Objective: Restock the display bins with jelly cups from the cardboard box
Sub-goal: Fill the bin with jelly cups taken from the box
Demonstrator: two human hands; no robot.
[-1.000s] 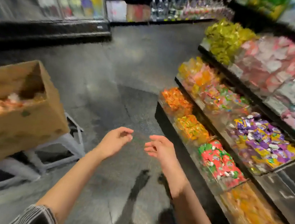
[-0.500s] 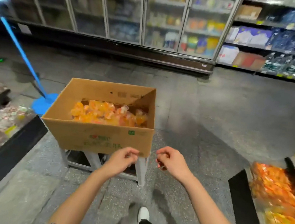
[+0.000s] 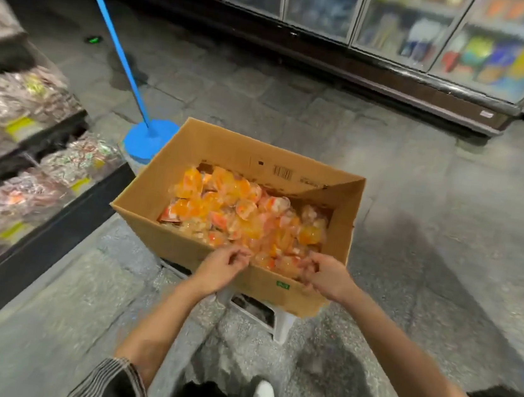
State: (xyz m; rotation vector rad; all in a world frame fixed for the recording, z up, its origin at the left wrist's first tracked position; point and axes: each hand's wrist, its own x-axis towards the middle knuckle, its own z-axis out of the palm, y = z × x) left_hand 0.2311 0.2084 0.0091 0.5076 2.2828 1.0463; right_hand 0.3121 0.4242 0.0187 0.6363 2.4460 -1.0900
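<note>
An open cardboard box [image 3: 155, 198] stands on a white stool [image 3: 281, 327] in the aisle, part full of orange and pink jelly cups [image 3: 245, 216]. Both my hands are at the box's near rim. My left hand [image 3: 220, 267] reaches over the rim with loosely curled fingers, fingertips at the nearest cups. My right hand [image 3: 325, 277] does the same a little to the right. I see nothing gripped in either hand, though the picture is blurred there.
Display bins [image 3: 21, 188] of wrapped sweets line the left side on a dark shelf. A blue pole on a round blue base [image 3: 149, 141] stands just behind the box. Glass-door fridges [image 3: 407, 28] run along the back. My shoe [image 3: 263, 393] is on the grey floor below.
My view swung from the bins on the right round to the box. I stepped up to it, and both hands moved forward from in front of the box over its near rim.
</note>
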